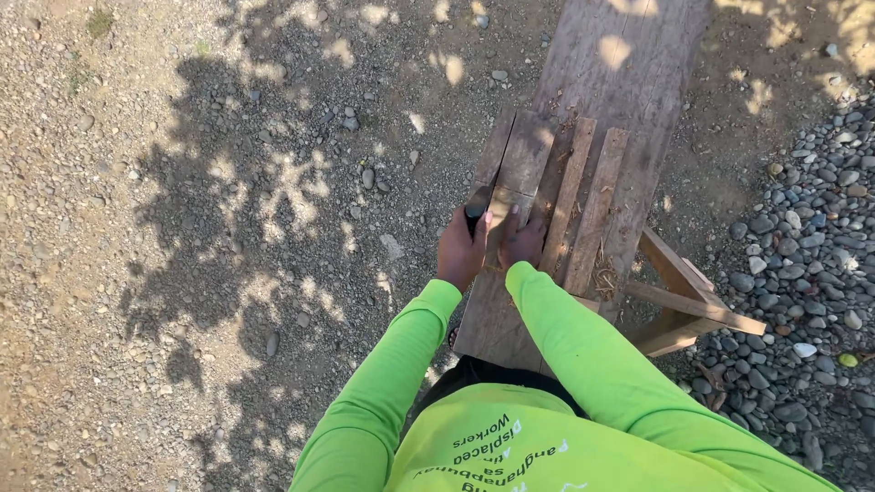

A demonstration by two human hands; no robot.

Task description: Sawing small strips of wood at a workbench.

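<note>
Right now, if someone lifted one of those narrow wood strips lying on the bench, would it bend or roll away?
The narrow wood strip looks flat and straight-edged, so it would probably stay stiff and slide rather than roll. It seems thin, so likely light. Its rough, splintery grain suggests it would not slip in a hand, though it may snap along the grain if bent.

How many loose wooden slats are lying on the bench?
4, maybe more under the hands: two slim slats right of the right hand, a wider piece above it, a narrow strip at the left edge.

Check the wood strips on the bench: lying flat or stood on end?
Flat. The wood strips lie lengthwise along the wooden bench, side by side; left hand and right hand press on their near ends.
</note>
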